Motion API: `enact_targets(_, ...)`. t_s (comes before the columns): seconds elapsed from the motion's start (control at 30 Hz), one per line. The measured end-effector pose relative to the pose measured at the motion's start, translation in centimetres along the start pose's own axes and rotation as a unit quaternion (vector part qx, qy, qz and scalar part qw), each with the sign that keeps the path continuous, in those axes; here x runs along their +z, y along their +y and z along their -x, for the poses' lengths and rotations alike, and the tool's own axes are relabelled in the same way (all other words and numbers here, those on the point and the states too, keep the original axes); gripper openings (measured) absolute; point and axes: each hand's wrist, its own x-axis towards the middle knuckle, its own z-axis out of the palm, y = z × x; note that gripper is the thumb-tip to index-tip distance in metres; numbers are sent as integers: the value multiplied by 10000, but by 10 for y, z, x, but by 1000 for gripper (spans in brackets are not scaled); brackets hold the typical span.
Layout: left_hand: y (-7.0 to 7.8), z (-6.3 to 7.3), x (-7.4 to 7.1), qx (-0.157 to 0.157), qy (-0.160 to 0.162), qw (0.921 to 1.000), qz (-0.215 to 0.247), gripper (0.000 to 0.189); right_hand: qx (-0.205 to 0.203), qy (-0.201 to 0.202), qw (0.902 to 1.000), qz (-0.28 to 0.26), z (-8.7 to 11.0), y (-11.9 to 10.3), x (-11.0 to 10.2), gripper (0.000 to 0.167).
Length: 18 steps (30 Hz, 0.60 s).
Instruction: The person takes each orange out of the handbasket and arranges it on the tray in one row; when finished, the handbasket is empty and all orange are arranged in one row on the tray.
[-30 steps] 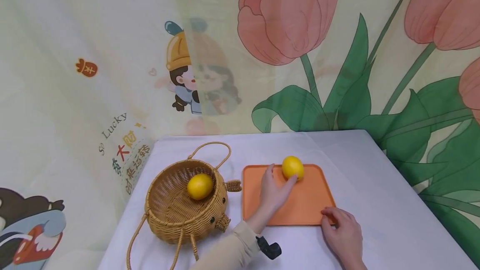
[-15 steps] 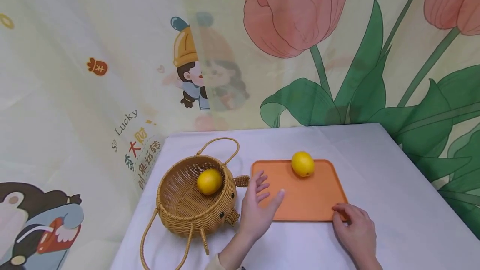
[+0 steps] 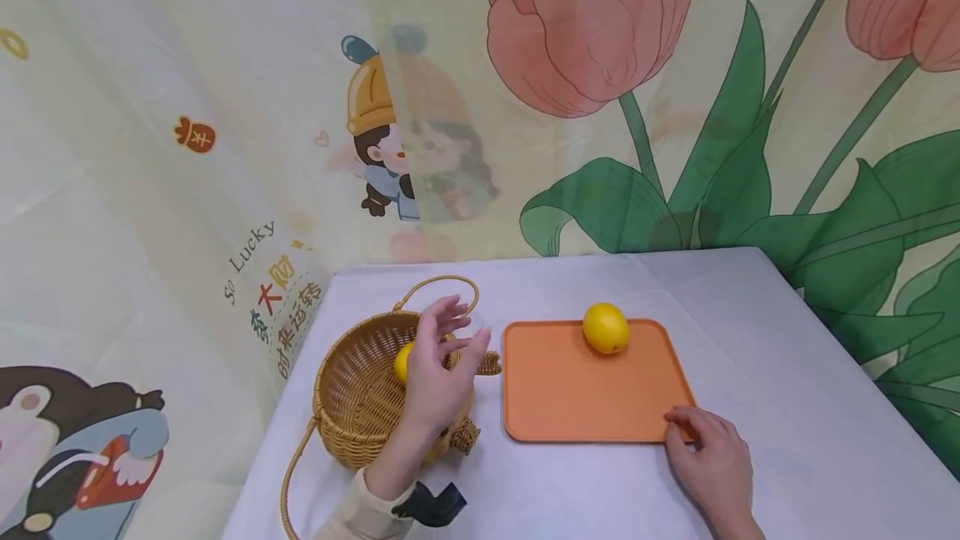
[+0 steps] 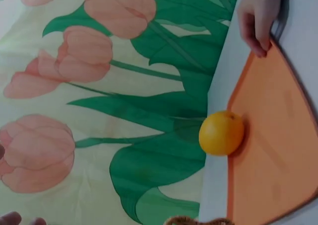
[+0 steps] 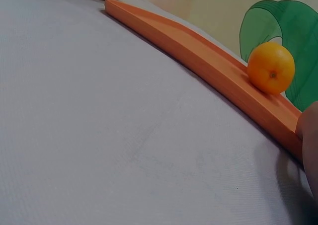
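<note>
My left hand (image 3: pixel 433 382) is over the right side of a wicker basket (image 3: pixel 352 442), its fingers loosely bent and holding nothing. Behind that hand, partly hidden, an orange (image 3: pixel 402 363) lies inside the basket. To the right, a second orange (image 3: pixel 606 328) sits at the back edge of a flat orange tray (image 3: pixel 577 398); the left wrist view shows this orange (image 4: pixel 221 133) round and whole. At the tray's near right corner, my right hand (image 3: pixel 708 457) pinches the rim between thumb and fingers. Only a sliver of this hand (image 5: pixel 310 140) shows in the right wrist view.
The basket has an animal face, with a woven ear (image 3: pixel 489 363) toward the tray. One thin handle (image 3: pixel 450 278) stands up behind it and another (image 3: pixel 288 473) hangs at its front left. A white cloth (image 3: pixel 795 373) covers the table, and a printed curtain (image 3: pixel 465 107) hangs behind.
My left hand has drawn away from the orange on the tray and moved left over the basket. My right hand stays at the tray's corner. The view has shifted slightly.
</note>
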Motion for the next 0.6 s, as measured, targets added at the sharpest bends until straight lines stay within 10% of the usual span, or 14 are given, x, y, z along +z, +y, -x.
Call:
enact_targets(0.27,-18,-31,-27,-1243,-570,9884,-655,57,6,-34,10000,5,-1,2,0,14)
enact_targets(0.6,-23,-64,-50,-1387,-783,9800,-1195,53,111,-69,9999,3,-2,1,1,15)
